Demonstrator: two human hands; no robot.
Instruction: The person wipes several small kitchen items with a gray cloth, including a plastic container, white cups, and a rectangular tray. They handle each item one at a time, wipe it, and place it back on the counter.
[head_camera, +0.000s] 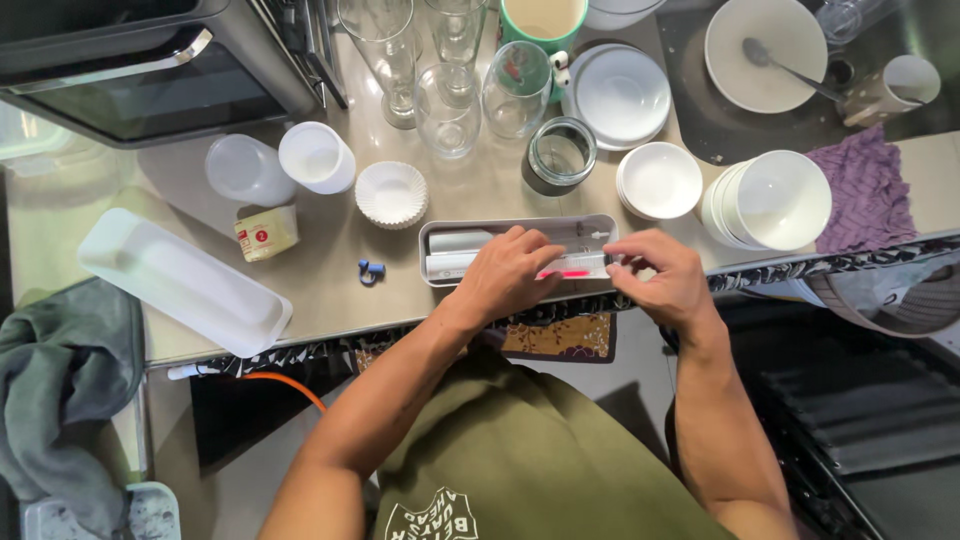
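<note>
Nearest the camera is our olive-green apron (520, 460), with both our bare forearms reaching up from it to the counter edge.

Our left hand (505, 275) lies palm down over a long, shallow grey case (440, 233), its fingers curled onto a slim white device with a pink stripe (565, 268) resting along the case's near side. Our right hand (665, 278), just to the right of the left, pinches the device's right end between thumb and fingertips. Both hands grip the same device; it lies partly in the case and is not lifted clear.

Well to the left of the left hand lies a long white lid (185, 280), upside down and apart from the case, so the case stands open. Nearer that hand, a small blue clip (371, 271) lies on the counter, with a stack of white paper baking cups (391, 194) beyond it.

Beyond both hands stands a dark glass jar (560, 155), then a small white bowl (659, 180). Up and to the right of the right hand sits a stack of white bowls (775, 198), with a purple cloth (868, 190) next to it.

We judge the handling of the device midway: the case is opened, the device gripped, and whether it is going in or coming out we cannot tell.
</note>
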